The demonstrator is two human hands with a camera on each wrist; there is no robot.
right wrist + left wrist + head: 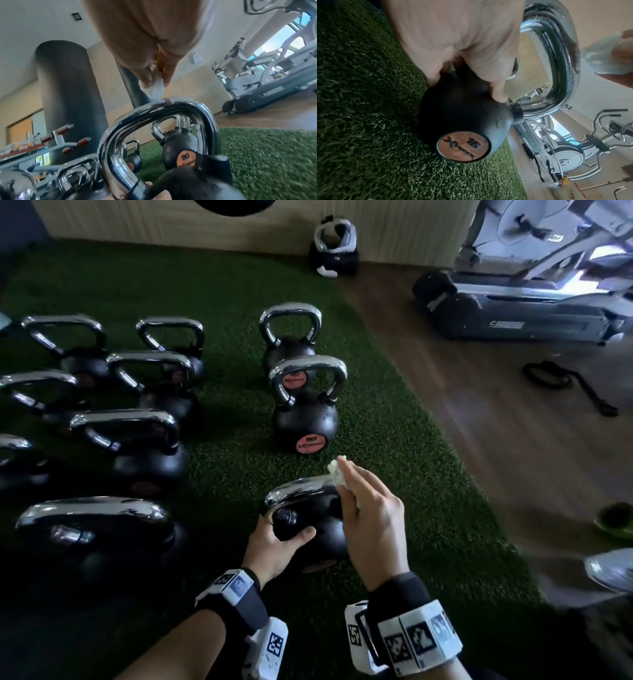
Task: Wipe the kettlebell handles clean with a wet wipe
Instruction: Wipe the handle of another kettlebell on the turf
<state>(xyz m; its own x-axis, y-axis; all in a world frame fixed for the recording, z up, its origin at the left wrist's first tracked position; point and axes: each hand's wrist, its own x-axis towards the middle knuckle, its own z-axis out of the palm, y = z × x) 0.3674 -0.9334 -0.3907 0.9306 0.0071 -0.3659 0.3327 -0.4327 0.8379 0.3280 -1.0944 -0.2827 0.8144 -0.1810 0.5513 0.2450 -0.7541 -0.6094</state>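
A black kettlebell [322, 529] marked 16 [473, 143] stands on green turf near me, its chrome handle [298, 489] streaked and spotted on top [154, 108]. My left hand [274, 542] grips the ball just below the handle's left leg, thumb on the front, fingers curled behind [471, 56]. My right hand [366, 508] pinches a crumpled white wet wipe [337, 470] between thumb and fingers [157, 86]; the wipe touches the top right of the handle.
Several more chrome-handled kettlebells stand on the turf to the left [126, 440] and ahead [306, 405]. Wooden floor lies to the right with a treadmill [513, 313], a black strap [565, 385] and a green object [616, 522]. A punching bag [68, 94] hangs behind.
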